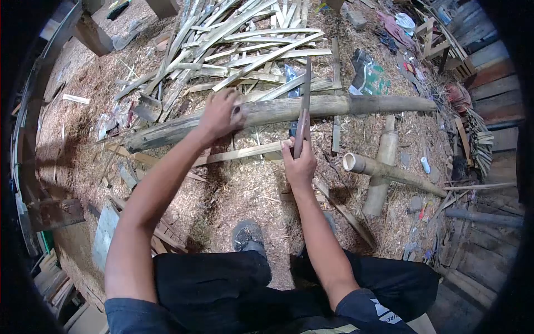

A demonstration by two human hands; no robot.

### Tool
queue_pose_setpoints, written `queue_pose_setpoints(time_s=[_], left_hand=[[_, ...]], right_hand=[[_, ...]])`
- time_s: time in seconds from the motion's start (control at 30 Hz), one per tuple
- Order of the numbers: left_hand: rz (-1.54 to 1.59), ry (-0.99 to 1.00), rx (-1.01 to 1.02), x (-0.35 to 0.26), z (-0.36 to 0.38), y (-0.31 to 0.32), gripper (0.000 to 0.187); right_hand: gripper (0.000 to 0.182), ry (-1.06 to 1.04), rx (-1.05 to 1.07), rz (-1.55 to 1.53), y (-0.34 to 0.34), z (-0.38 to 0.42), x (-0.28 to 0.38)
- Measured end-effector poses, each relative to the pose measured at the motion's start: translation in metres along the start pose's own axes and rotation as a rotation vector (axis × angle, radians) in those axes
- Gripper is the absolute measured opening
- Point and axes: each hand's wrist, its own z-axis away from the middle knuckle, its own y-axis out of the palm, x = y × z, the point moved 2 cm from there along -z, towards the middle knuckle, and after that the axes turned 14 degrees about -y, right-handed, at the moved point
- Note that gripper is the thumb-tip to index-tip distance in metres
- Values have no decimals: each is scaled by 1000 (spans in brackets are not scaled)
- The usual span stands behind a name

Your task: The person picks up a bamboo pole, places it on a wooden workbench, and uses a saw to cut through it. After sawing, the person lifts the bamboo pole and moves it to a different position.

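My right hand grips the brown handle of a machete, its blade pointing up and away from me. The blade overlaps a long, thick bamboo pole lying across in front of me. Over the left half of this pole hovers my left hand, slightly blurred, its fingers apart and holding nothing. A pale split bamboo strip lies on the near side of the pole, one end close to my right hand.
Many split bamboo strips lie heaped beyond the pole. At right, a thin bamboo pole crosses a short thick bamboo piece. Shavings cover the ground around my shoes. A plank wall stands at right.
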Motion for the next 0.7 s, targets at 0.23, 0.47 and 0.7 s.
queue_pose_setpoints(time_s=[0.23, 0.47, 0.7], left_hand=[[431, -133, -31, -14, -12, -67, 20], [-368, -20, 279, 8, 26, 15, 92], [-332, -5, 352, 15, 9, 6, 99]], right_hand=[[35, -83, 49, 145, 2, 0, -5], [27, -181, 33, 112, 9, -2, 6], [26, -168, -44, 50, 11, -15, 14]])
